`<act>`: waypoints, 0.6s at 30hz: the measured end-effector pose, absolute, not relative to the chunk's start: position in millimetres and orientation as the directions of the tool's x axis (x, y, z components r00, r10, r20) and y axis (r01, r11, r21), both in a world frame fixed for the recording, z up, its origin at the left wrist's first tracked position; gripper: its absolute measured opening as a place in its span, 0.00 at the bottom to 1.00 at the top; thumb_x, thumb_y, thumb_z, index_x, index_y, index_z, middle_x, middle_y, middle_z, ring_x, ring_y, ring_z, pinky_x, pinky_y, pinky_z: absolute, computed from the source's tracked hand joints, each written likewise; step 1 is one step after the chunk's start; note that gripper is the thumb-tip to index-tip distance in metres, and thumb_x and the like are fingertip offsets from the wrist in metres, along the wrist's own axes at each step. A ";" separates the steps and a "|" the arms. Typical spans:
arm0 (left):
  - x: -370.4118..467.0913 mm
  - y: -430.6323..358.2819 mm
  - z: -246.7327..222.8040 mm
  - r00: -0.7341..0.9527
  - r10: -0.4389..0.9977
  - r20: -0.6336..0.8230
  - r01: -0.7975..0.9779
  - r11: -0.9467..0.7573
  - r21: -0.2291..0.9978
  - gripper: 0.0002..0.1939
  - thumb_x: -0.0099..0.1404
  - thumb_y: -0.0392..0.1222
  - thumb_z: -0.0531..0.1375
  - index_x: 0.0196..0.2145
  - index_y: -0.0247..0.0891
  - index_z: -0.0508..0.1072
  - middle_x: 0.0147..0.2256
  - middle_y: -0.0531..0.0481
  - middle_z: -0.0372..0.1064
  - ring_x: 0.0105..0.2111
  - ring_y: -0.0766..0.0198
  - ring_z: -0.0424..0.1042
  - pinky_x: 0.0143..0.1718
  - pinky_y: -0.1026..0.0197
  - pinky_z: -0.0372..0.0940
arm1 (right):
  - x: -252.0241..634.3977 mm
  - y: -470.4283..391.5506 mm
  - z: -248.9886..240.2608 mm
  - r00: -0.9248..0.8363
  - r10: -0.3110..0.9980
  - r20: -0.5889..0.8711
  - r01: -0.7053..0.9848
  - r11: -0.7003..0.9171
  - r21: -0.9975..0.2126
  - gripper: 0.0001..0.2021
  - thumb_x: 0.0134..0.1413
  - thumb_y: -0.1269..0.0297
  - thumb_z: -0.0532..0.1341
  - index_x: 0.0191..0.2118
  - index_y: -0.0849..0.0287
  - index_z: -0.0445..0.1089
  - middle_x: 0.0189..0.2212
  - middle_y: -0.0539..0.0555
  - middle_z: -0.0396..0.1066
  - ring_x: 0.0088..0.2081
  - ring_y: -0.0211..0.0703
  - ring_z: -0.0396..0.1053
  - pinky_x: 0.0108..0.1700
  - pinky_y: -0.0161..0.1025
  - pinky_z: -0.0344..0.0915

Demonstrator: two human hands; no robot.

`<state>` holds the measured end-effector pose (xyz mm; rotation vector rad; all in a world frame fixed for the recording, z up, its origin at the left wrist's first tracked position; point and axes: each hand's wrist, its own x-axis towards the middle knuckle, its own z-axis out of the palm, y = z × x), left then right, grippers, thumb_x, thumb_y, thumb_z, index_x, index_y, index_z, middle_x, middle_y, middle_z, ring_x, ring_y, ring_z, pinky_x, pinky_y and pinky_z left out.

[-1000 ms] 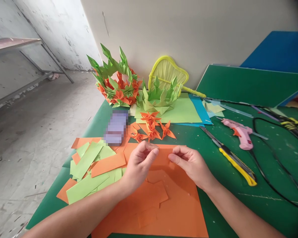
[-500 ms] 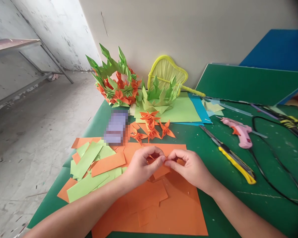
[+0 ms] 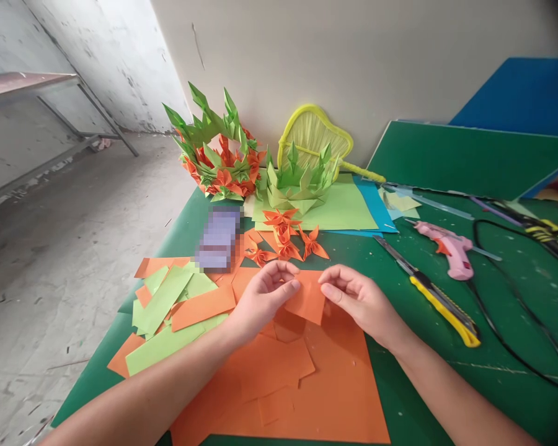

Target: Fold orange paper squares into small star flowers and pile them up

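Observation:
A small square of orange paper point(image 3: 307, 303) is held up between my two hands, over a large orange sheet point(image 3: 335, 396). My left hand point(image 3: 267, 297) pinches it at the left edge with curled fingers and thumb. At the opposite edge, the thumb and fingers of my right hand point(image 3: 360, 303) close on the paper. Just beyond my hands lie several folded orange paper flowers point(image 3: 283, 232). Loose orange pieces point(image 3: 270, 365) rest on the sheet below, and green paper strips point(image 3: 167, 300) are heaped left of my left hand.
A green-and-orange folded-paper crown point(image 3: 223, 179) and a plain green one point(image 3: 300, 186) stand at the back. A yellow fan point(image 3: 314, 130) leans on the wall. To the right are a yellow utility knife point(image 3: 441, 310) and a pink glue gun point(image 3: 449, 248) with its cable. A blurred rectangle point(image 3: 218, 238) lies left.
My hands have moved apart from fingertips nearly touching. The orange paper between them now shows opened out as a flat square.

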<state>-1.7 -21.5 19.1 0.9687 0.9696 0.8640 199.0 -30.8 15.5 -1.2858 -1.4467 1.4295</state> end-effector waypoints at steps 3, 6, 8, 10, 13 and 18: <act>0.1 -22.4 21.2 0.347 0.902 -0.257 -0.228 0.348 0.909 0.10 0.64 0.47 0.62 0.39 0.42 0.67 0.28 0.58 0.59 0.27 0.74 0.59 0.29 0.71 0.58 | 202.5 -28.1 12.7 -0.198 0.966 -0.165 0.038 -0.160 -0.986 0.09 0.56 0.56 0.63 0.38 0.55 0.66 0.28 0.47 0.66 0.29 0.36 0.64 0.33 0.33 0.62; 1.9 -23.5 23.7 0.385 0.894 -0.230 -0.275 0.349 0.896 0.09 0.65 0.47 0.61 0.37 0.41 0.66 0.31 0.56 0.62 0.31 0.72 0.64 0.34 0.69 0.63 | 203.5 -26.9 12.2 -0.180 0.968 -0.174 -0.019 -0.181 -0.983 0.10 0.55 0.56 0.64 0.36 0.56 0.67 0.29 0.48 0.68 0.31 0.36 0.65 0.34 0.32 0.64; 2.5 -23.4 23.7 0.408 0.893 -0.189 -0.284 0.321 0.903 0.09 0.64 0.46 0.62 0.37 0.40 0.66 0.32 0.55 0.64 0.32 0.71 0.66 0.35 0.67 0.64 | 203.3 -26.8 12.1 -0.181 0.965 -0.192 -0.039 -0.202 -0.979 0.11 0.54 0.55 0.64 0.36 0.56 0.67 0.30 0.49 0.68 0.31 0.37 0.66 0.34 0.33 0.64; 2.6 -22.8 21.9 0.414 0.898 -0.150 -0.289 0.286 0.914 0.10 0.62 0.44 0.64 0.36 0.40 0.66 0.34 0.54 0.66 0.33 0.70 0.67 0.37 0.66 0.65 | 203.1 -26.8 11.9 -0.181 0.962 -0.206 -0.054 -0.219 -0.974 0.11 0.54 0.54 0.64 0.37 0.56 0.66 0.30 0.49 0.68 0.30 0.37 0.67 0.34 0.34 0.65; 2.2 -21.8 16.8 0.390 0.911 -0.136 -0.259 0.250 0.933 0.11 0.60 0.43 0.65 0.34 0.39 0.66 0.42 0.49 0.68 0.36 0.68 0.69 0.39 0.64 0.65 | 203.1 -26.7 11.6 -0.180 0.961 -0.211 -0.040 -0.222 -0.974 0.12 0.55 0.54 0.63 0.38 0.55 0.65 0.29 0.48 0.68 0.30 0.37 0.67 0.33 0.34 0.65; 1.2 -21.0 10.9 0.283 0.949 -0.139 -0.182 0.195 0.964 0.13 0.56 0.42 0.67 0.29 0.37 0.65 0.42 0.46 0.68 0.38 0.66 0.69 0.35 0.66 0.63 | 205.1 -28.1 10.5 -0.168 0.983 -0.079 0.046 -0.072 -0.996 0.08 0.61 0.56 0.57 0.38 0.54 0.60 0.33 0.51 0.70 0.35 0.40 0.68 0.38 0.37 0.66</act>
